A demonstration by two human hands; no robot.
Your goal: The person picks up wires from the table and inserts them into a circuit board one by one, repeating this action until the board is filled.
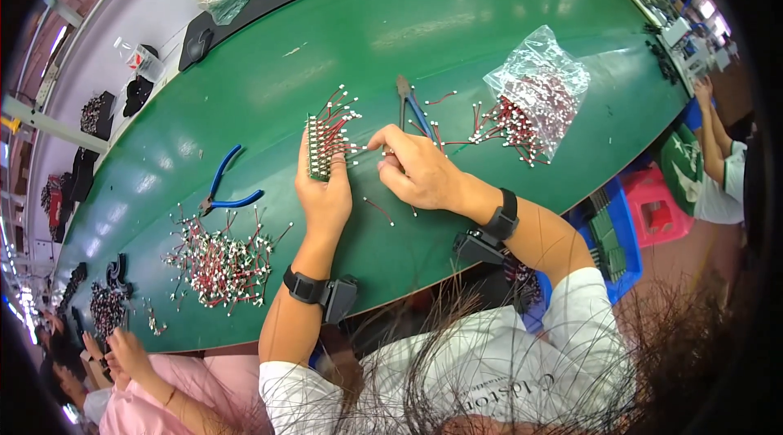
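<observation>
Upright in my left hand (325, 194) is a green circuit board strip (313, 150), gripped between thumb and fingers near its lower end. White sockets line the board, and many short red-and-black wire leads (333, 132) with white plugs fan out to its right. Just right of these leads, my right hand (420, 172) has its thumb and forefinger closed on a small wire lead (385, 154), partly hidden by the fingers. Beyond the right hand lie pliers with blue handles (418, 109). A few loose leads (379, 211) rest on the green table around both hands.
A pile of wire leads (220, 262) and blue-handled cutters (231, 180) lie at left on the table (269, 52). At right, a clear plastic bag (542, 84) spills more leads. Co-workers sit at both sides; a blue crate (624, 235) and pink stool (655, 203) stand at lower right.
</observation>
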